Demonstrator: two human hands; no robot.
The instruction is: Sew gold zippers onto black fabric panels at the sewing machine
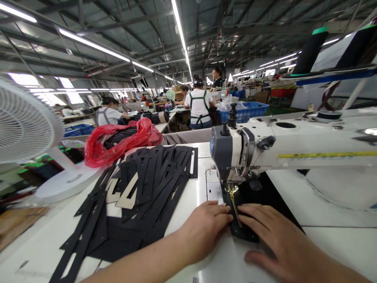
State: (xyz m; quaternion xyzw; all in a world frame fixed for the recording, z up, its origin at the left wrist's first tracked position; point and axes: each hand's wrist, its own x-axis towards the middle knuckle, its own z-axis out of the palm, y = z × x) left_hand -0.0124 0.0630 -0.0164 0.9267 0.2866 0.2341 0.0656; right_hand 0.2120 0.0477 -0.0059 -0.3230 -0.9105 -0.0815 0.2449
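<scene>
While both hands, left [206,228] and right [279,239], press flat on the black piece [244,232], no writing reads clearly.

Matt black cut pieces [147,188] on a smooth white desk [194,184]; glossy red plastic bag [118,143]; glossy white enamelled sewing machine [294,147].

Left hand [206,226] flat, palm down, fingers pointing right; right hand [277,239] flat beside it, fingers spread toward left, fingertips nearly meeting; both forearms entering from near edge.
</scene>
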